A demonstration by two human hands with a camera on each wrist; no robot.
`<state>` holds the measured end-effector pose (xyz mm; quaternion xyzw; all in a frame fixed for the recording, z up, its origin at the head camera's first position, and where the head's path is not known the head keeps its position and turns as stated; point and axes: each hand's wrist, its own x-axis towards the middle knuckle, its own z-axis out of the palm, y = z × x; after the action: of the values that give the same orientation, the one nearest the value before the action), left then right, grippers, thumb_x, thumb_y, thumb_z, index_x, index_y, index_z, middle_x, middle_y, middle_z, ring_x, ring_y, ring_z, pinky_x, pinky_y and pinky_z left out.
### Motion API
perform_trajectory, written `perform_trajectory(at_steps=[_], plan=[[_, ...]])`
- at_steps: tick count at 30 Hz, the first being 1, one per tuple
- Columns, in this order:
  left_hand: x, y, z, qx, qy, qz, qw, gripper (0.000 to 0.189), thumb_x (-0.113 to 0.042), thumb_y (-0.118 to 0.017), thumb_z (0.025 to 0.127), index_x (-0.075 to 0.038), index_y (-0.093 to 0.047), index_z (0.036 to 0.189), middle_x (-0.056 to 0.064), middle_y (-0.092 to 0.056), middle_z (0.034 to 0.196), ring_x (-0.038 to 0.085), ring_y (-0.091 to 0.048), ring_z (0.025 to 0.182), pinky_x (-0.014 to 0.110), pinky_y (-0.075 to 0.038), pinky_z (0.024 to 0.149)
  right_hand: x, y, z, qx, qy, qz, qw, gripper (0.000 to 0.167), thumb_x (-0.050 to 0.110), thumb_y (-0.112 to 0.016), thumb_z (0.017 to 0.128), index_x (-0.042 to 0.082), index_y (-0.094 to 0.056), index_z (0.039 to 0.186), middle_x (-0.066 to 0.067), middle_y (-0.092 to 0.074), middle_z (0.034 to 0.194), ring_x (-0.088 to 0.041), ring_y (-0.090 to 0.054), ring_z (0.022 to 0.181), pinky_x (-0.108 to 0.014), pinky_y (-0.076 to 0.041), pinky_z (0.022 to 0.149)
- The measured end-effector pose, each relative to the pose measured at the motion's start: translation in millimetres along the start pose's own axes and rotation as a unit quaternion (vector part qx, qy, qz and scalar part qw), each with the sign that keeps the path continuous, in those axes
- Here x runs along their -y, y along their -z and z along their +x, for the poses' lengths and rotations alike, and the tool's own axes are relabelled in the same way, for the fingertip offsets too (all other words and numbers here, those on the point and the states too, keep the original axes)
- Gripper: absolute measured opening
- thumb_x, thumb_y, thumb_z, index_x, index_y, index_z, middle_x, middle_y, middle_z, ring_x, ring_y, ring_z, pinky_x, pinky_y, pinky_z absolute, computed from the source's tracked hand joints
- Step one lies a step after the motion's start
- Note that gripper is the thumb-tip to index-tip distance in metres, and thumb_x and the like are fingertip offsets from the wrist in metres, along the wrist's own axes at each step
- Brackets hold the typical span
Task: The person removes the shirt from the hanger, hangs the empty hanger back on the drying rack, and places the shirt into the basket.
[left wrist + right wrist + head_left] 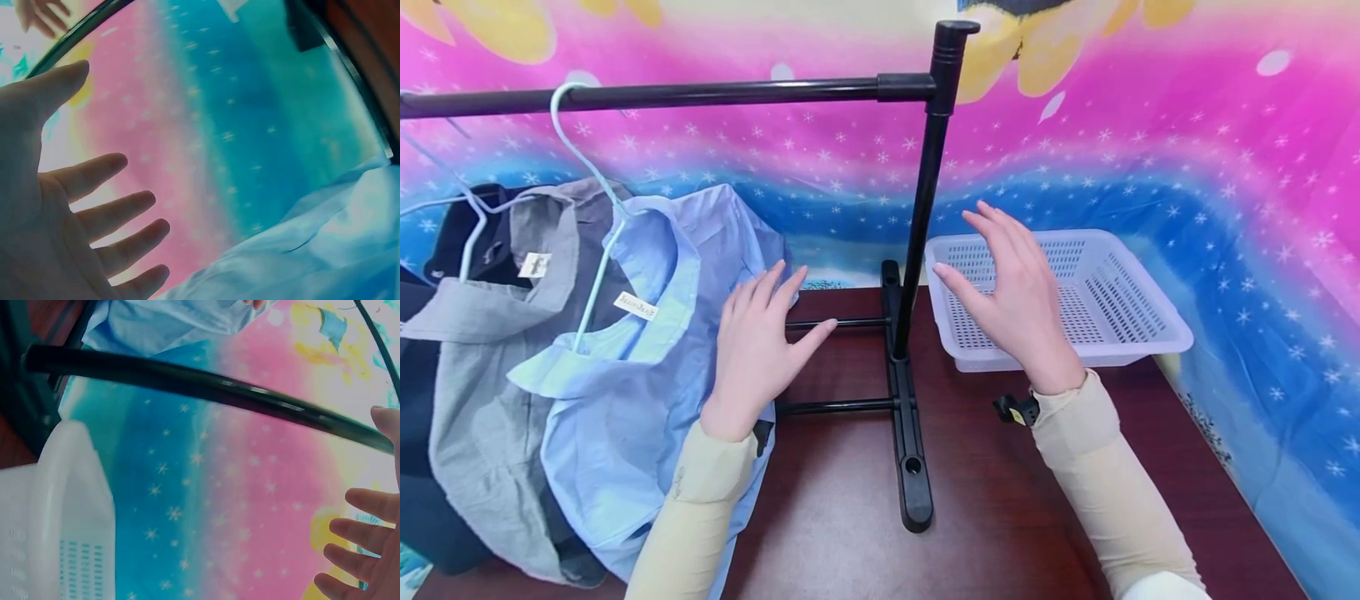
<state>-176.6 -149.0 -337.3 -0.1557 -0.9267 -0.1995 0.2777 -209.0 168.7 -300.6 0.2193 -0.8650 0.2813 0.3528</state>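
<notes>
My left hand (760, 346) is held with spread fingers beside the light blue shirt (700, 242), which hangs from a pale green hanger (597, 196) on the black garment rack (737, 93). In the left wrist view its fingers (119, 215) are straight and nothing lies between them. My right hand (1018, 287) hovers over the left part of a white plastic basket (1150, 333), just right of the rack's upright post (922, 217). Its fingers (362, 528) are apart and hold nothing in the right wrist view. Inside the basket only the slotted bottom and walls show.
A grey shirt (490, 392) and dark clothing (422, 467) hang left of the blue shirt. The rack's black foot (913, 492) stands on the dark red-brown table (1000, 517). A pink and blue patterned cloth (1247, 200) covers the wall behind and at the right.
</notes>
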Motion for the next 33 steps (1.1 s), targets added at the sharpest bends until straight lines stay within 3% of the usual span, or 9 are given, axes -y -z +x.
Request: perform_trajectory(at_steps=[7,16,21,24,27,33], plan=[[-7.7,33.5,-6.7,-0.118,-0.044,-0.031,0.9915,0.063,-0.045,-0.077,0.088,-0.013,-0.063,0.141,0.014,-0.058,0.142,0.036,-0.053,0.128,0.055,-0.039,0.106,11,0,1.2,-0.014,0.013,0.015,0.9997,0.067,0.043,-0.074,0.091,0.014,-0.055,0.148,-0.004,-0.047,0.154,-0.020,-0.038,0.143,-0.048,-0.031,0.114],[-17.1,78.0,-12.6,-0.183,-0.038,-0.043,0.9814,0.058,-0.041,-0.075,0.090,-0.011,-0.065,0.138,0.012,-0.061,0.137,0.032,-0.056,0.126,0.049,-0.040,0.106,19,3,-1.9,-0.022,0.029,0.029,0.9989,0.066,0.041,-0.075,0.089,0.014,-0.056,0.147,-0.004,-0.050,0.152,-0.021,-0.042,0.140,-0.048,-0.034,0.112],[-28.0,100.0,-16.5,-0.241,-0.025,-0.046,0.9690,0.055,-0.040,-0.074,0.088,-0.006,-0.069,0.131,0.015,-0.064,0.132,0.035,-0.054,0.125,0.052,-0.032,0.108,23,4,-3.3,-0.028,0.038,0.035,0.9983,0.067,0.040,-0.077,0.088,0.013,-0.057,0.146,-0.006,-0.052,0.149,-0.022,-0.044,0.138,-0.049,-0.036,0.111],[-34.0,109.4,-19.6,-0.274,0.003,-0.030,0.9613,0.058,-0.045,-0.073,0.088,-0.005,-0.070,0.129,0.016,-0.063,0.132,0.035,-0.051,0.128,0.051,-0.026,0.109,24,5,-4.1,-0.029,0.040,0.037,0.9981,0.067,0.039,-0.078,0.088,0.013,-0.057,0.146,-0.005,-0.053,0.149,-0.023,-0.045,0.138,-0.049,-0.036,0.111],[-35.4,115.1,-23.6,-0.288,0.061,-0.006,0.9557,0.063,-0.049,-0.074,0.087,-0.007,-0.067,0.133,0.015,-0.060,0.137,0.034,-0.047,0.131,0.051,-0.026,0.108,26,5,-5.6,-0.025,0.041,0.040,0.9980,0.067,0.039,-0.078,0.088,0.013,-0.056,0.146,-0.005,-0.052,0.149,-0.023,-0.045,0.138,-0.048,-0.037,0.110],[-23.5,118.7,-30.4,-0.259,0.185,0.044,0.9470,0.071,-0.052,-0.077,0.086,-0.016,-0.059,0.144,0.010,-0.057,0.143,0.034,-0.049,0.131,0.059,-0.034,0.100,29,5,-10.1,-0.008,0.044,0.053,0.9976,0.068,0.037,-0.080,0.088,0.013,-0.056,0.147,-0.005,-0.050,0.151,-0.023,-0.044,0.139,-0.050,-0.041,0.107]])
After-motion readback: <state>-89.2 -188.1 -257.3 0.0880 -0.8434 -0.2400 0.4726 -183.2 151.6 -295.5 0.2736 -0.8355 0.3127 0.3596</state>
